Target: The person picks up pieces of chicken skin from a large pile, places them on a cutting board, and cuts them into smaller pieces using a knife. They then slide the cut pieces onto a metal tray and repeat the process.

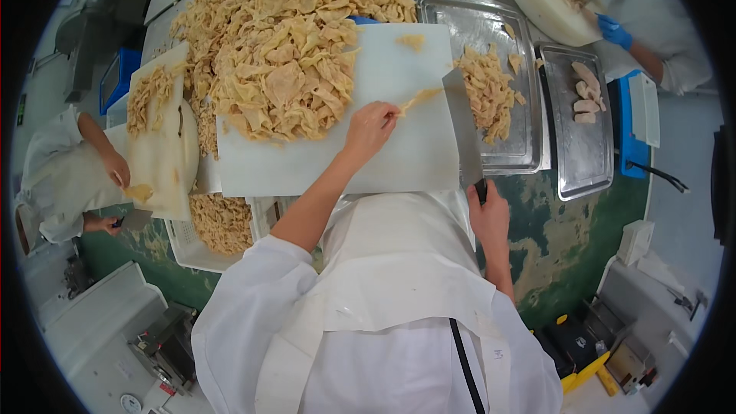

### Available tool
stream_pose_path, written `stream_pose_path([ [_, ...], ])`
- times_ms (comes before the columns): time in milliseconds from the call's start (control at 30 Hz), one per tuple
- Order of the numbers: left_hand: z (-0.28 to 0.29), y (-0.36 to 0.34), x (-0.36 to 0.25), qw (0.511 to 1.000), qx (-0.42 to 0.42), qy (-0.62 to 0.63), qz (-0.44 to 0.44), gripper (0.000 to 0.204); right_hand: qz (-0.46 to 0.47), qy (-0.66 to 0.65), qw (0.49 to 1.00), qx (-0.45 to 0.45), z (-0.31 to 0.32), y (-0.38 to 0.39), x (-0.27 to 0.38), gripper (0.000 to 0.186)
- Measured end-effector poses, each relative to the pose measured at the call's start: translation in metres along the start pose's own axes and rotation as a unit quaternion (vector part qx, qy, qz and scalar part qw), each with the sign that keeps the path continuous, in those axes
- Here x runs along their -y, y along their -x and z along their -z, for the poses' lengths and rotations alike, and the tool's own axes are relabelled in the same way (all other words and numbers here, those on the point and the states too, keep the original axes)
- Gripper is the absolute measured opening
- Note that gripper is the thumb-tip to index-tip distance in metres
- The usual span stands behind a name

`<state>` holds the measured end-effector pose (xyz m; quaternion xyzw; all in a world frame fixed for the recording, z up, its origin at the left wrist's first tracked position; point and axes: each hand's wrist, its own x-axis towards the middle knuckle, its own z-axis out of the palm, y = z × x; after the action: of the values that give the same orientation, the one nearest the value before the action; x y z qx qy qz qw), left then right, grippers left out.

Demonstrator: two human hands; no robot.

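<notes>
Pale yellow tripe strip [420,97] sits mid-frame on my white plastic cutting board [399,146], left fingers [383,116] pinching its end, right hand [488,211] wrapped round the steel cleaver [462,126]. Some trimmed bits in the steel tray [510,155] upper right, huge heap [284,38] upper left still uncut.

- The cutting board [399,138] looked like white plastic, smooth and matt.
- The cleaver [462,126] had a grey metal blade with a dull sheen and a dark handle.
- The pile of strips [284,54] was pale yellow, wrinkled, soft and moist-looking.
- The two trays [529,149] on the right were shiny metal, scuffed and reflective.
- The apron [399,261] was white cloth, matt.
- The co-worker's gloves [616,31] at far right looked like blue rubber.
</notes>
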<state>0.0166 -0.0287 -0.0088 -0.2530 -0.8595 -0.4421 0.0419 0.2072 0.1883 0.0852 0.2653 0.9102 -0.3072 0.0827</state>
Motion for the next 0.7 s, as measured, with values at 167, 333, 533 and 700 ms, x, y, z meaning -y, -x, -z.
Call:
stream_pose_path([
  [167,0.008,0.017,0.002,0.999,-0.027,-0.021,-0.013,0.017,0.008,0.028,1.000,0.006,0.020,0.004,0.025,0.028],
  [333,0.001,0.013,-0.014,0.992,-0.121,0.021,0.009,0.018,0.091,-0.024,0.995,-0.024,0.023,0.003,0.043,0.024],
  [533,0.003,0.020,-0.006,0.994,-0.089,-0.055,-0.017,0.018,0.074,0.092,0.993,0.021,0.008,-0.001,0.004,0.022],
  [700,0.036,-0.002,0.011,0.978,-0.149,-0.141,-0.045,0.016,0.105,0.056,0.993,0.014,0.008,0.009,0.025,0.023],
])
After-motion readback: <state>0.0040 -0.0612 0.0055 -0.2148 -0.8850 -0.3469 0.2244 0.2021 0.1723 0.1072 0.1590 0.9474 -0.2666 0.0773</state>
